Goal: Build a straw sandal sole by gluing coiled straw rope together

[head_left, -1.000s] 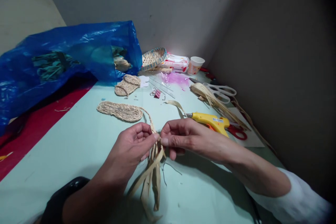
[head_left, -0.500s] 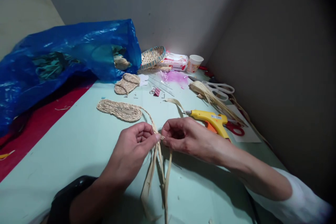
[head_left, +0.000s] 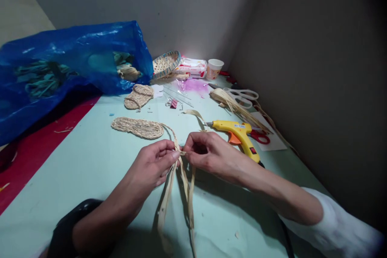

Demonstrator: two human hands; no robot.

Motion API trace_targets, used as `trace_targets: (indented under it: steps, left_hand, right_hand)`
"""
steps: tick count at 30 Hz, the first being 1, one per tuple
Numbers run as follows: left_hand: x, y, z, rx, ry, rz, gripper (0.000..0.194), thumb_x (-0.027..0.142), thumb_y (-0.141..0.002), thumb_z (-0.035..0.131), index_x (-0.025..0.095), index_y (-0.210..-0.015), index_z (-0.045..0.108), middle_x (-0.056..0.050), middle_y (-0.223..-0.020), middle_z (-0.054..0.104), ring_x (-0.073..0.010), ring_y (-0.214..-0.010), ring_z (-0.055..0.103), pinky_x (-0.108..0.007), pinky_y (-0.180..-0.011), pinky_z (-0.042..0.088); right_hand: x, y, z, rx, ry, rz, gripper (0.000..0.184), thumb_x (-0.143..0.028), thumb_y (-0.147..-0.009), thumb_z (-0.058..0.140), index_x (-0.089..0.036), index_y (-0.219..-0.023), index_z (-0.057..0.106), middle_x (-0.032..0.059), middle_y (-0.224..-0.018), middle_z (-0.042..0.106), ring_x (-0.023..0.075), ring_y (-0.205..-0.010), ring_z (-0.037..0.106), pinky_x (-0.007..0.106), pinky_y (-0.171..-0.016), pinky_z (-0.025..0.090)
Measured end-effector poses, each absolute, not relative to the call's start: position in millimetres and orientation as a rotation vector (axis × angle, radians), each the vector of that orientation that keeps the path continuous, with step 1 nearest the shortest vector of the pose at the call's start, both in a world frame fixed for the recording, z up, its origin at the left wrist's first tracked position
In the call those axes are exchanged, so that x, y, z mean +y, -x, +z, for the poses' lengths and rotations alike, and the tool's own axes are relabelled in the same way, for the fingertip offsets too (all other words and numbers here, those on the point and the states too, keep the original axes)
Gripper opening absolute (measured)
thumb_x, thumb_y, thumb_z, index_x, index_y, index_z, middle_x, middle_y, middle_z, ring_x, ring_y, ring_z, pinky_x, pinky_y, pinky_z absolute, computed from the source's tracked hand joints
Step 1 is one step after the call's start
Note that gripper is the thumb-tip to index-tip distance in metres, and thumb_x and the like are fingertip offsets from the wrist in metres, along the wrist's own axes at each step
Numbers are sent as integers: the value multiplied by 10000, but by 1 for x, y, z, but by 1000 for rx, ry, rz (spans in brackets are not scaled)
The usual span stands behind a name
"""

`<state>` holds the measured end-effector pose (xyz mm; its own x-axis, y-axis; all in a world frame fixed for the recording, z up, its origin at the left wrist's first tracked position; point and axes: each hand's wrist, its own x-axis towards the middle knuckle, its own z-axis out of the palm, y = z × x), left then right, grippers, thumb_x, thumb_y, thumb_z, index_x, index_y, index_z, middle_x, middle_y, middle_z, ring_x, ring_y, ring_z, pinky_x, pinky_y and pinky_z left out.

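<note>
A thin braid of pale dried husk runs from a woven, sole-shaped piece to my hands. My left hand pinches the braid between thumb and fingers, where it splits into loose strands. Beside it, my right hand is closed, with a short strand end between thumb and forefinger. Long flat husk strips dangle below both hands toward the near edge. Just beyond the right hand lies a yellow glue gun with an orange trigger. A small woven slipper rests farther back.
A blue plastic bag of husks fills the left back. Behind stand a woven basket, a tissue pack and a paper cup. A husk bundle, white-handled scissors, red-handled scissors and a pink binder clip lie about.
The view has shifted slightly, moving the background leftward. Both hands still pinch at the braid's end, the right one slightly closer to the left. The glue gun's handle shows more fully.
</note>
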<state>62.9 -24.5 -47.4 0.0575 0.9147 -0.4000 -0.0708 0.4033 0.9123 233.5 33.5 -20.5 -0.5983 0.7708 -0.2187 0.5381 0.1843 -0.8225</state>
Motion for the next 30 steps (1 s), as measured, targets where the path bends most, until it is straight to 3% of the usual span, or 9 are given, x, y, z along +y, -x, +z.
trace_targets:
  steps: [2, 5, 7, 16, 21, 30]
  left_hand:
    - [-25, -62, -45, 1261, -919, 888, 224, 300, -788, 700, 174, -945, 602, 56, -720, 489, -59, -535, 333, -178, -461, 252]
    - [-24, -61, -44, 1273, -954, 872, 289, 258, -716, 740, 171, -950, 594, 33, -787, 515, -105, -689, 478, -223, -645, 415]
    - [-23, -61, -44, 1289, -976, 870, 292, 254, -684, 750, 179, -904, 573, 35, -782, 515, -126, -735, 498, -262, -724, 437]
    - [-26, -66, -41, 1279, -935, 890, 235, 235, -722, 732, 184, -882, 568, 28, -735, 600, -114, -715, 549, -198, -621, 421]
    - [-28, -67, -44, 1251, -863, 871, 168, 248, -776, 697, 188, -821, 547, 62, -660, 553, -34, -473, 305, -160, -418, 200]
    - [-29, -67, -43, 1253, -893, 873, 191, 311, -801, 695, 186, -774, 554, 64, -636, 508, -38, -470, 274, -172, -417, 187]
  right_hand:
    - [34, -235, -22, -2191, 1258, 1378, 19, -191, -745, 552, -197, -727, 549, -52, -658, 520, 111, -602, 430, 255, -520, 316]
    - [35, -237, -25, -2167, 1249, 1377, 30, -168, -726, 545, -198, -724, 550, -52, -657, 528, 110, -597, 437, 256, -518, 317]
    - [34, -238, -25, -2162, 1244, 1377, 34, -164, -727, 542, -197, -720, 549, -48, -663, 533, 111, -603, 442, 256, -522, 324]
    - [31, -239, -24, -2156, 1236, 1373, 39, -172, -740, 526, -200, -729, 551, -56, -648, 529, 105, -592, 442, 251, -512, 322]
    - [30, -240, -24, -2171, 1224, 1302, 36, -191, -758, 538, -206, -727, 549, -61, -641, 527, 103, -591, 443, 242, -505, 330]
    - [28, -241, -26, -2198, 1194, 1246, 43, -186, -759, 529, -214, -736, 552, -68, -645, 536, 101, -589, 452, 237, -506, 335]
